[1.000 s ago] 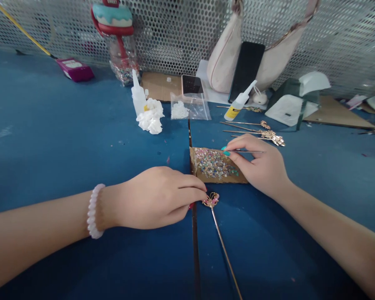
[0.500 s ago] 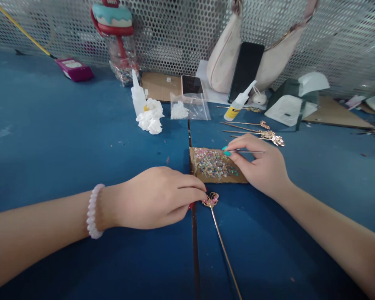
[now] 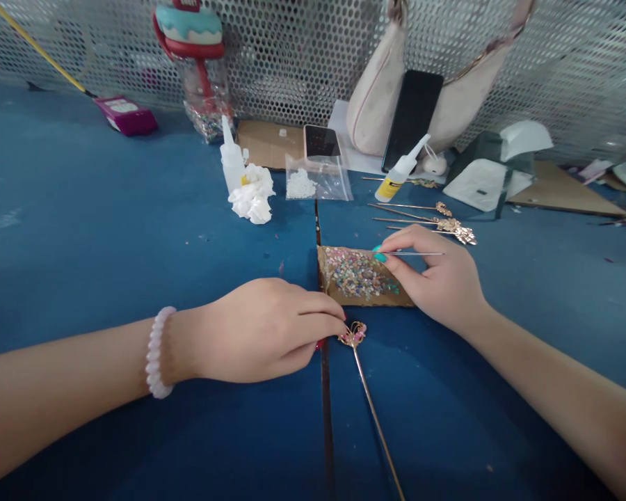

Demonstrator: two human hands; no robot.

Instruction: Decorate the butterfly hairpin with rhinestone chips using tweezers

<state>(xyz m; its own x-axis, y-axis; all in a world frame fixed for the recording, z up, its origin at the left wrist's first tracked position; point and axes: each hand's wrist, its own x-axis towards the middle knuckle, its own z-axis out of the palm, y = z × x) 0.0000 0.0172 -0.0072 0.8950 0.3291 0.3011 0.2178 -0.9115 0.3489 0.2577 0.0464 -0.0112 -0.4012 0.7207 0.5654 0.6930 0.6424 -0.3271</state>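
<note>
My left hand (image 3: 276, 330), with a pale beaded bracelet (image 3: 159, 353) at the wrist, is closed on the edge of a gold hairpin's head. This hairpin (image 3: 371, 405) has an openwork top with pink stones, and its long stem points toward me. Between thumb and forefinger, my right hand (image 3: 432, 275) pinches a thin metal needle-like stick (image 3: 414, 254). Its far end lies over a small piece of cardboard (image 3: 386, 299). Many tiny multicoloured stones (image 3: 357, 273) are spread on that cardboard; what the stick's tip touches is too small to tell.
Behind my right hand lie several gold hairpins (image 3: 438, 224) and a glue bottle (image 3: 396, 177). Farther left are another bottle (image 3: 232, 163), crumpled tissue (image 3: 253, 198) and a bag of white beads (image 3: 301, 184). A phone (image 3: 412, 118) leans on a pale handbag (image 3: 373, 97).
Both hands hold almost the same place and grip. The whole view has shifted very slightly; nothing has been picked up or let go.
</note>
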